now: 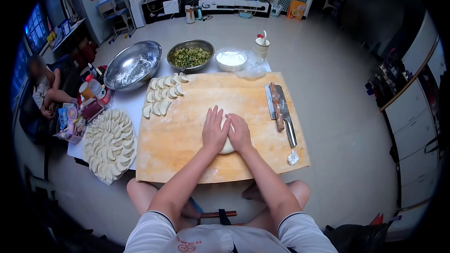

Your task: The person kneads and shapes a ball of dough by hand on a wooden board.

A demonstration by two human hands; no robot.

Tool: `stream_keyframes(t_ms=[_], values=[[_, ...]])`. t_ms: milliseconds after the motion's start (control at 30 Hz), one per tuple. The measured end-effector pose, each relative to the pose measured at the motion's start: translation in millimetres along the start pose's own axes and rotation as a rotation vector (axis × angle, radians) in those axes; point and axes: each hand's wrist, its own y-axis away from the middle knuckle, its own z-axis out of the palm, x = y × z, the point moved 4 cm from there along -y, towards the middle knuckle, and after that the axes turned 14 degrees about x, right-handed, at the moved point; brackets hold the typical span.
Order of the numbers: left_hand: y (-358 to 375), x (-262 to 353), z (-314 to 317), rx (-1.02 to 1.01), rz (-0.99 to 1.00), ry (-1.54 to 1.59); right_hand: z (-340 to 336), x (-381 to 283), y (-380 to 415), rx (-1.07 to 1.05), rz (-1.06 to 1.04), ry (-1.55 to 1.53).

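A pale lump of dough [227, 147] sits on the floured wooden board [183, 154], partly hidden under my hands. My left hand [215, 130] is cupped over its left side, with fingers extended forward. Against the right side presses my right hand [239, 132], its fingers curving over the top toward the left hand. Rows of folded dumplings [161, 94] lie at the board's upper left. On the right side of the board rest a cleaver [287, 117] and a floury rolling pin [276, 107], close together. A small white scrap [293, 158] lies below them.
Behind the board stand a large floury metal bowl [132, 65], a bowl of green chopped filling [190, 57], a bowl of flour [231, 58] and a white canister [261, 47]. A tray of dumplings [110, 145] is at left, near a bottle [97, 89]. A person [47, 82] sits far left.
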Motion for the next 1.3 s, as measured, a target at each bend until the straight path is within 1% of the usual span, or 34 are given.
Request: stream_keyframes(t_ms=[67, 100, 133, 167, 233, 267, 333, 367, 433, 467, 600, 700, 800, 900, 1000, 1067, 1100, 1200, 1300], values=[[-7.2, 4.1, 5.4, 0.086, 0.058, -0.048, 1.8, 11.2, -13.9, -0.095, 0.024, -0.044], [-11.7, 3.7, 7.7, -0.056, -0.091, 0.007, 3.2, 15.7, -18.6, -0.142, 0.032, -0.065], [-14.8, 6.7, 5.5, -0.198, -0.240, 0.062, 3.7, 18.8, -20.8, -0.142, 0.030, -0.080], [-12.9, 9.1, 2.8, -0.340, -0.386, 0.116, 5.1, 22.1, -22.7, -0.200, 0.023, -0.048], [-8.0, 17.7, -7.4, -0.347, -0.425, 0.093, 2.0, 17.7, -26.4, -0.314, 0.008, 0.013], [-5.3, 20.6, -13.2, -0.352, -0.442, 0.078, -1.0, 14.0, -21.7, -0.317, 0.005, 0.119], [9.5, 18.9, -20.8, -0.305, -0.439, 0.104, -12.5, -9.7, -11.9, -0.321, 0.000, 0.331], [18.9, 17.7, -23.4, -0.280, -0.440, 0.120, -14.9, -16.3, -6.7, -0.295, -0.009, 0.301], [35.2, 33.9, -46.5, -0.310, -0.438, 0.152, -20.1, -25.1, 10.3, -0.246, -0.021, 0.246], [49.1, 40.8, -56.7, -0.316, -0.422, 0.161, -21.7, -29.9, 23.2, -0.192, -0.048, 0.161], [75.6, 58.3, -98.7, -0.278, -0.358, 0.216, -27.9, -68.9, 59.4, -0.054, -0.149, 0.349], [48.3, 40.8, -81.1, -0.028, -0.310, 0.173, -19.8, -63.9, 57.4, 0.051, -0.096, 0.381], [31.9, 5.7, -18.9, -0.240, -0.238, 0.267, -12.9, -50.6, 42.4, 0.107, -0.095, 0.357], [-5.1, 23.5, -15.2, -0.376, -0.318, 0.261, -11.1, -26.4, 12.9, -0.065, 0.152, 0.221], [-12.8, 7.1, 12.5, -0.211, -0.124, 0.159, -6.4, -7.4, -9.2, -0.150, 0.185, 0.300], [-11.6, -0.7, 26.0, -0.149, -0.091, 0.021, -2.4, 5.3, -18.2, -0.075, 0.094, 0.288], [-16.3, 5.5, 21.0, -0.118, -0.074, -0.048, -1.8, 7.9, -20.9, -0.037, 0.049, 0.281], [-20.6, 16.8, 8.3, -0.420, -0.412, 0.065, -2.1, 13.8, -19.0, -0.079, 0.018, 0.359], [-11.4, 30.5, -21.3, -0.462, -0.462, 0.094, -5.7, 2.0, -8.3, -0.252, 0.000, 0.467]])
